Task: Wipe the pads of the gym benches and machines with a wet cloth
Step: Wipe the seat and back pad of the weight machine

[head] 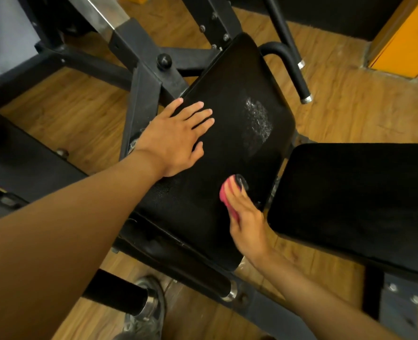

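your left hand [176, 141] lies flat, fingers straight, on the seat pad [230, 148] at frame centre. lower right of it, your right hand [246, 217] grips a pink bottle [227, 197] over the pad's edge. foam patch [257, 121] sits upper right on the pad; a second pad [355, 200] lies right.
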The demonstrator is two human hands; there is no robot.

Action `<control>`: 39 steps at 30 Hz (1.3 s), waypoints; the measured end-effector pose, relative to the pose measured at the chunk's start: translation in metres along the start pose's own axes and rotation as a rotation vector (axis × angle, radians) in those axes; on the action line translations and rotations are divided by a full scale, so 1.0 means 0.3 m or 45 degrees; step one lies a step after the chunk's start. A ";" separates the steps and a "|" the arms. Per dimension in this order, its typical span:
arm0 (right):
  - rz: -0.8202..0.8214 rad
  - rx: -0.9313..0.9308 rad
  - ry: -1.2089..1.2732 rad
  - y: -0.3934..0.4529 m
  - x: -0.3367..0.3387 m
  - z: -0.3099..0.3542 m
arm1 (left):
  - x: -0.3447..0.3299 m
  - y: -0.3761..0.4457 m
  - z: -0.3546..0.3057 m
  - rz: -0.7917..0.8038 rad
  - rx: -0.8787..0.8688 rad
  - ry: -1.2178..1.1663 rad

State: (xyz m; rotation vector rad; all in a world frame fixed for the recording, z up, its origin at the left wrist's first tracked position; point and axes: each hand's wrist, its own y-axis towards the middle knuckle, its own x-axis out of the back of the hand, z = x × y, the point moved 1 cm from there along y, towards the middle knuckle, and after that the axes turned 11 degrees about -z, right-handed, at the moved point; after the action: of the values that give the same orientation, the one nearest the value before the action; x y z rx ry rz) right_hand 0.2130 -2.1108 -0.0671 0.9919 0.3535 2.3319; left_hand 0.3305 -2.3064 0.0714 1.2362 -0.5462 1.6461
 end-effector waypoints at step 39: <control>-0.406 -1.008 -0.201 0.573 -0.004 -0.413 | -0.016 0.068 0.017 0.066 -0.094 0.084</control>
State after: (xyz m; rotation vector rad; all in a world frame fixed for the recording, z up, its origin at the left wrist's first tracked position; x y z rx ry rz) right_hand 0.0545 -2.2513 -0.0768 0.6471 -0.4245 1.8241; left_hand 0.3149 -2.3213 0.0727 1.1181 -0.5971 1.6885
